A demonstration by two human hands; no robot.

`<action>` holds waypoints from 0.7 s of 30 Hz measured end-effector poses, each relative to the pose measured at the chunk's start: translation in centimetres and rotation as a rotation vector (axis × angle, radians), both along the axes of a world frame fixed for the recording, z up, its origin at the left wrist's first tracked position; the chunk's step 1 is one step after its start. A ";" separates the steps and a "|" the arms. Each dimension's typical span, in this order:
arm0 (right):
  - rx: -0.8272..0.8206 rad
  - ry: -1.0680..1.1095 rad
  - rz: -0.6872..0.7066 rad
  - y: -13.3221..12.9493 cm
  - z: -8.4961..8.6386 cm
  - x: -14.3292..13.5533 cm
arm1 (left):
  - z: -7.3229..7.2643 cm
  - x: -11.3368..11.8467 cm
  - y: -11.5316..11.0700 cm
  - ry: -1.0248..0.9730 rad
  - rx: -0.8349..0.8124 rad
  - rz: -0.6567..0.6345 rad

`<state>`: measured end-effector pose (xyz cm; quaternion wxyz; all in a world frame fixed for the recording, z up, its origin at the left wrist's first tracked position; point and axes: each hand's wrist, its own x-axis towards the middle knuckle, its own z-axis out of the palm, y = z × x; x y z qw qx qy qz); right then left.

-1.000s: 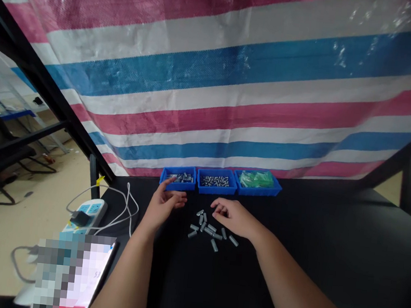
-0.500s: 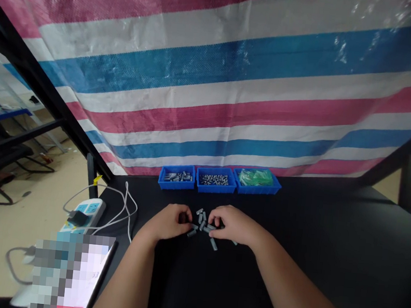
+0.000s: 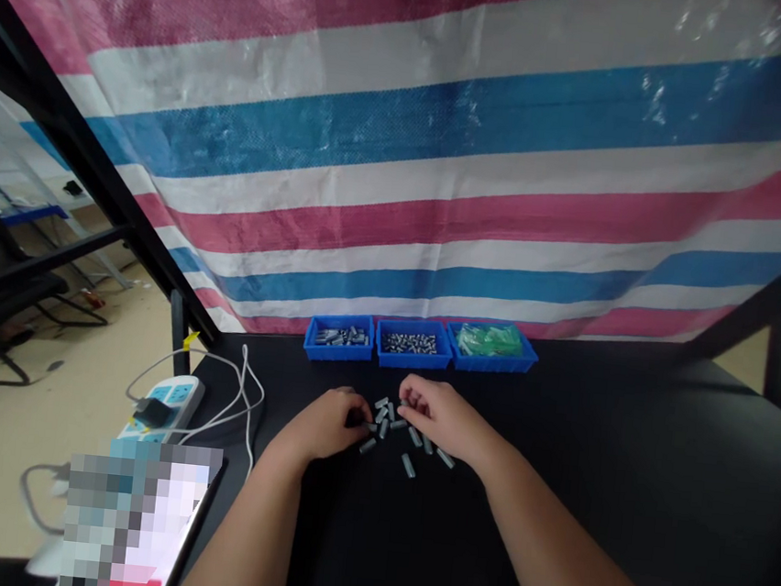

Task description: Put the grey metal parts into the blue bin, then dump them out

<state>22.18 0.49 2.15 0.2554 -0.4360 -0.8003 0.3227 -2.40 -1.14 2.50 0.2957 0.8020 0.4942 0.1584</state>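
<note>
Two bare hands meet at the middle of a black counter [image 3: 551,493], and we describe it left to right. At nine o'clock, past the counter's left edge, a white power strip [image 3: 169,398] and its looped cable [image 3: 242,398] lie close by, so room that way is tight. Our left hand [image 3: 322,426] rests knuckles up, fingers curled; we cannot tell whether its grip pinches anything. Touching its fingertips is a loose scatter of small grey metal sleeves [image 3: 408,464], probably heaped there for easy reach. Our right hand [image 3: 440,418] curls over the pile's three o'clock side, grip likewise unclear. At twelve o'clock three blue trays [image 3: 418,361] sit side by side against a striped tarp [image 3: 404,147]. Toward three o'clock the counter lies bare and wide.
</note>
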 end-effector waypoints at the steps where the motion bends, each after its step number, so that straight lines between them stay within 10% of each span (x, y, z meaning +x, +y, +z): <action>1: -0.026 0.023 -0.016 0.0 0.1 0.1 | 0.1 0.0 0.0 -0.003 0.002 0.024; 12: -0.439 0.126 0.074 0.6 -1.2 0.0 | -0.6 -0.9 1.0 -0.026 -0.038 0.386; 21: -0.201 0.622 0.012 1.6 -0.3 -3.9 | -1.2 -1.4 1.4 -0.029 -0.051 0.467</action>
